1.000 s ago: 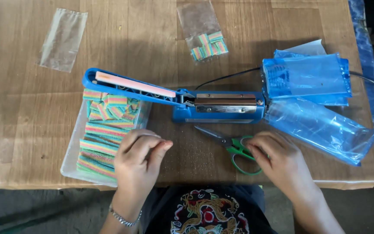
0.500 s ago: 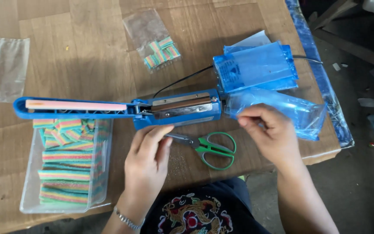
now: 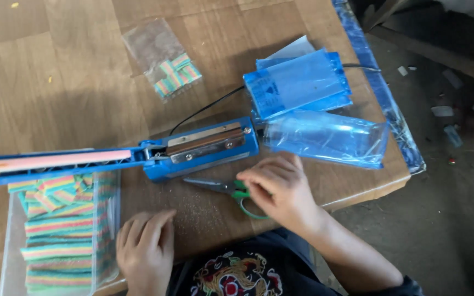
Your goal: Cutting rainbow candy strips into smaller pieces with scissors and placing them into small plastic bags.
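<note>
Head view hides most of the green-handled scissors under the right hand, fingers curled onto their handles beside the blue sealer; left hand lies flat, empty.

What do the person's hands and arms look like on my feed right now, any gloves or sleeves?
Both are bare: no gloves on the left hand or the right hand, and no rings show. The right forearm is uncovered up to a dark sleeve edge near the elbow. The left wrist is cut off by the frame.
</note>
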